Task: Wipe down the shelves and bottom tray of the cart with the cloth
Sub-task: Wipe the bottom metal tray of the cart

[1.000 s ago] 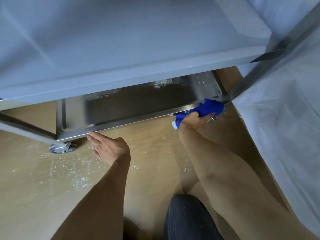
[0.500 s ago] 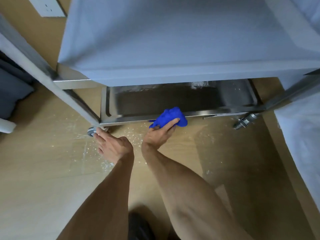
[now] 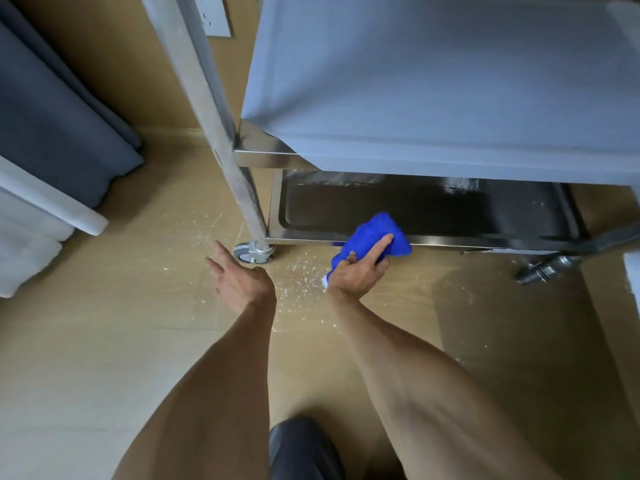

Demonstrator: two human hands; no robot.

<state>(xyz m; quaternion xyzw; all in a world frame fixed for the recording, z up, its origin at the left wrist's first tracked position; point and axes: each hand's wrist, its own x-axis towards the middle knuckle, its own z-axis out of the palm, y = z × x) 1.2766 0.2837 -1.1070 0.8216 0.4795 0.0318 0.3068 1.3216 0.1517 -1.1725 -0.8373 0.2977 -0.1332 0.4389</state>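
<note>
At the bottom tray's (image 3: 450, 241) front rim, right hand (image 3: 360, 271) clutching the cloth (image 3: 375, 233); left hand (image 3: 239, 278) loose, empty.

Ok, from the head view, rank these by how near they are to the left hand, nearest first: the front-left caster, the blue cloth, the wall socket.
From the left hand:
1. Front-left caster, just beyond the fingertips, under the cart's leg.
2. Blue cloth, off to the right on the bottom tray's front rim, gripped by the right hand.
3. Wall socket, far up on the wall, behind the cart's upright.
</note>
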